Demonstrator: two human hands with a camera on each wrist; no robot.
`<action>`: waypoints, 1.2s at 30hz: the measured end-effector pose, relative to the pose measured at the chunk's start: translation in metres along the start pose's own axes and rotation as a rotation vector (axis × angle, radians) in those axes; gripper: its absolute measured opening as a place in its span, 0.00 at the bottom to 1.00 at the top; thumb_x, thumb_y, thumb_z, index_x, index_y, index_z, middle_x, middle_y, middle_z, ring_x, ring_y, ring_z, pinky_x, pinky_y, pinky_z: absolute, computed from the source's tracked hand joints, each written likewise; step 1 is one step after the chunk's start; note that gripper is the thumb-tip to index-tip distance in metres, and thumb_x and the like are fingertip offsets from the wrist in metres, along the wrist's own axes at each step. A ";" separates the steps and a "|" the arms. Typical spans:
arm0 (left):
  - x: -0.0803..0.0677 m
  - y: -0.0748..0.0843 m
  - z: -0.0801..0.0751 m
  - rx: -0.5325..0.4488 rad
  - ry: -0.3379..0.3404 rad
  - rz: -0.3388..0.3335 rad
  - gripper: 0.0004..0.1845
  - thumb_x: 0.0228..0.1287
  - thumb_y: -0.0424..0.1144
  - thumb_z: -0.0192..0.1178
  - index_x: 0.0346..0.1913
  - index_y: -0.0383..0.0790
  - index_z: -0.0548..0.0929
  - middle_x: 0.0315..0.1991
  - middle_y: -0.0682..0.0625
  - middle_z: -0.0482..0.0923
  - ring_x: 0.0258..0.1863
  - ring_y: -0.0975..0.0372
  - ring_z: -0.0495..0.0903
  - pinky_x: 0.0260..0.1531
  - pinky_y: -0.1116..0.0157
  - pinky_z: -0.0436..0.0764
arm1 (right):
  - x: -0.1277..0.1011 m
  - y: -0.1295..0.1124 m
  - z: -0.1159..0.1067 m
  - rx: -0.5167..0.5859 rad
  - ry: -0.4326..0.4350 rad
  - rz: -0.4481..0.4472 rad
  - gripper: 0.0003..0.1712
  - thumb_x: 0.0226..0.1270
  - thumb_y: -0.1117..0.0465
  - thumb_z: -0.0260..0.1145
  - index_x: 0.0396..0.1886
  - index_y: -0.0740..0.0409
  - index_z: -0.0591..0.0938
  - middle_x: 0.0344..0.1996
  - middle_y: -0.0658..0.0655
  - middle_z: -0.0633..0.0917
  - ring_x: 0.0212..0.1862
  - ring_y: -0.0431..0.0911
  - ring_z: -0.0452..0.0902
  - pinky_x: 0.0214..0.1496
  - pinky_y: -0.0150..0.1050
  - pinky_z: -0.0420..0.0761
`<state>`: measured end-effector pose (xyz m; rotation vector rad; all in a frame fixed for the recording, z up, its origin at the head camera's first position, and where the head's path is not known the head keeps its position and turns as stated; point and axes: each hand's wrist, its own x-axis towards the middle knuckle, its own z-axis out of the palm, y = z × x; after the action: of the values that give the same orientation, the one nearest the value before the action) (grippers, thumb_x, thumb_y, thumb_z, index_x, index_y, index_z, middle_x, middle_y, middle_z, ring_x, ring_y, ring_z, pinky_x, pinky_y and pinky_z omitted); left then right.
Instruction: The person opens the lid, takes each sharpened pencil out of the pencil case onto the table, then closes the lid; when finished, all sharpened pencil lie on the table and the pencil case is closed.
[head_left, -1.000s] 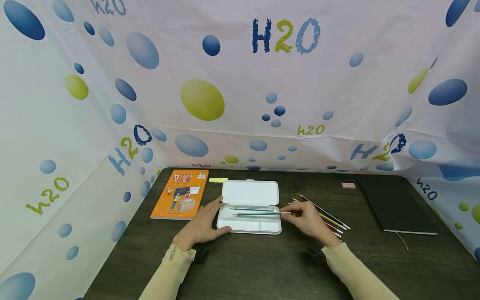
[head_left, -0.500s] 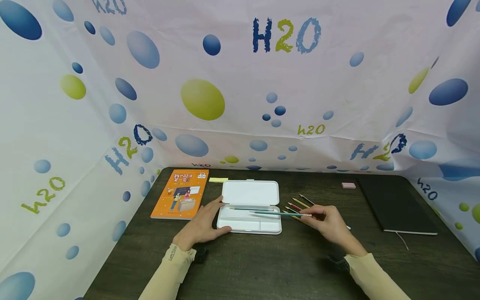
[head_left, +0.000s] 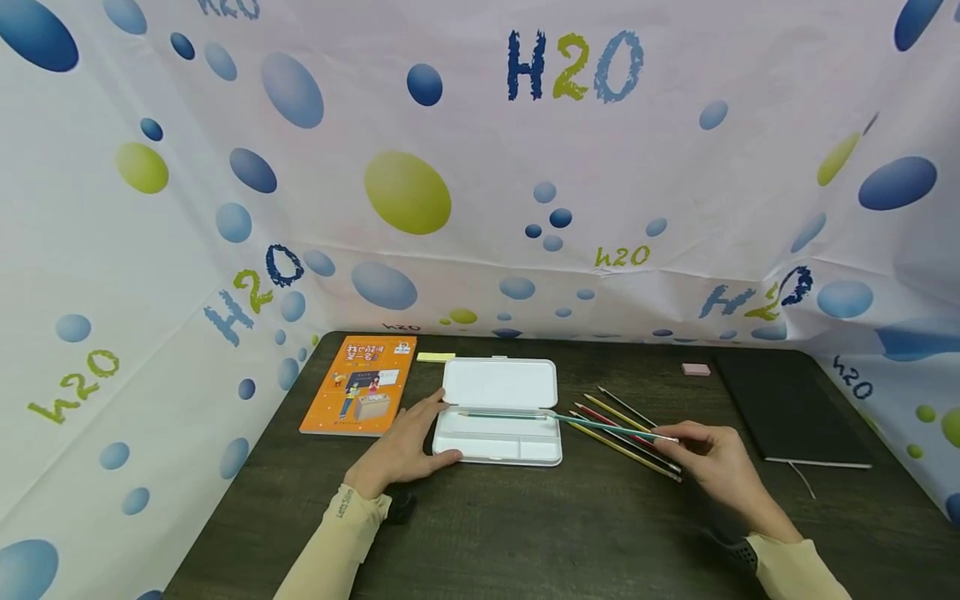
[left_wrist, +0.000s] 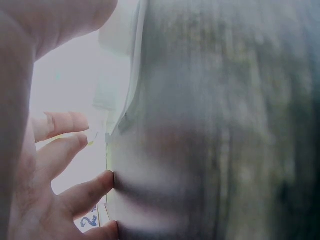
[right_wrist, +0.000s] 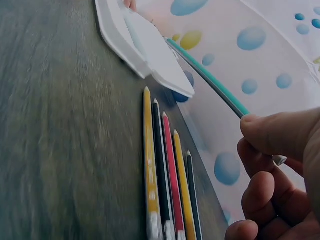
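Note:
My right hand (head_left: 716,467) pinches a green pencil (head_left: 611,426) near its white end, between thumb and fingers. The pencil's tip points left, toward the open white pencil case (head_left: 480,452); in the right wrist view the green pencil (right_wrist: 215,82) slants upward, away from the table. Another green pencil (head_left: 502,416) lies in the case along its hinge side. My left hand (head_left: 401,442) rests at the case's left end, fingers spread along the side and thumb at the front edge. Below the held pencil, several pencils (head_left: 626,442) in yellow, red and dark colours lie slanted together.
An orange book (head_left: 360,387) lies left of the case. A yellow strip (head_left: 436,357) sits behind the case. On the right are a pink eraser (head_left: 695,369) and a black notebook (head_left: 791,408). A patterned white cloth (head_left: 480,208) hangs behind the dark table (head_left: 525,533).
My right hand has moved right with the green pencil, drawing it out from over the case to above the loose pencils. The left hand stays at the case.

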<state>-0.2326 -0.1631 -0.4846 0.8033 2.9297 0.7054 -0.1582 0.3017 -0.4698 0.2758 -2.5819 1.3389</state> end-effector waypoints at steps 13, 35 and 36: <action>0.001 -0.001 0.000 0.010 0.005 0.004 0.45 0.59 0.68 0.63 0.71 0.42 0.69 0.78 0.45 0.53 0.74 0.50 0.58 0.68 0.35 0.54 | -0.024 0.014 -0.012 -0.062 0.072 0.074 0.09 0.65 0.58 0.72 0.43 0.54 0.90 0.41 0.55 0.89 0.38 0.32 0.81 0.31 0.31 0.81; 0.001 -0.002 0.001 0.026 -0.013 -0.007 0.46 0.59 0.69 0.62 0.73 0.43 0.67 0.79 0.47 0.51 0.75 0.51 0.57 0.70 0.36 0.53 | -0.039 0.016 0.009 -0.358 0.094 -0.239 0.14 0.46 0.69 0.81 0.26 0.46 0.89 0.26 0.36 0.78 0.23 0.29 0.64 0.21 0.29 0.67; 0.001 -0.001 0.001 0.025 -0.014 -0.007 0.46 0.59 0.69 0.62 0.73 0.43 0.67 0.79 0.47 0.51 0.75 0.51 0.57 0.70 0.36 0.53 | -0.038 0.015 0.009 -0.370 0.081 -0.231 0.13 0.46 0.69 0.81 0.26 0.46 0.89 0.25 0.35 0.77 0.23 0.29 0.64 0.21 0.29 0.68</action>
<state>-0.2343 -0.1628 -0.4863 0.7957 2.9325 0.6616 -0.1263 0.3056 -0.4971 0.4270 -2.5700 0.7626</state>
